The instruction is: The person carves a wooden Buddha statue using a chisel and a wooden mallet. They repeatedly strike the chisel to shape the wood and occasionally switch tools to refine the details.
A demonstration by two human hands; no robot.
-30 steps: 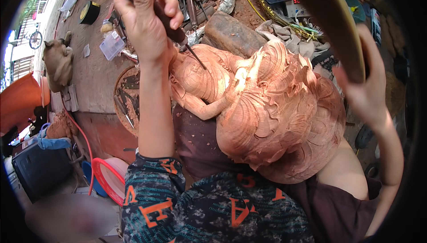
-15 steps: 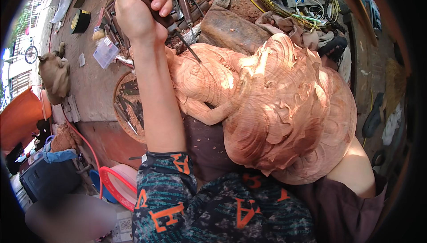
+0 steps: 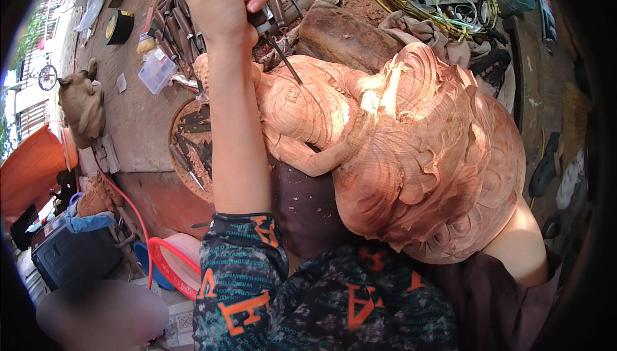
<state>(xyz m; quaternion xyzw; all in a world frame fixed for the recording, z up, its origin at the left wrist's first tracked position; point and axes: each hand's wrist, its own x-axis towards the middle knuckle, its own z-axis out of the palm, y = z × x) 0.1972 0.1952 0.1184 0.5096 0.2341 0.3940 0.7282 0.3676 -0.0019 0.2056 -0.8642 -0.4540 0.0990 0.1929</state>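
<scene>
The carving [image 3: 392,152], one big reddish wooden figure, lies across my lap, below and to the right of my left hand [image 3: 222,0]. That hand is closed tight around one chisel [image 3: 273,36], whose thin blade slants down and touches the carving's upper left part. I see only one of my hands; the right one is hidden, so I cannot tell its state. A pile of spare chisels [image 3: 177,26] lies on the desk [image 3: 138,110], too many to count.

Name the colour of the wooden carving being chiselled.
Pale reddish-orange wooden carving, seen in the head view.
</scene>
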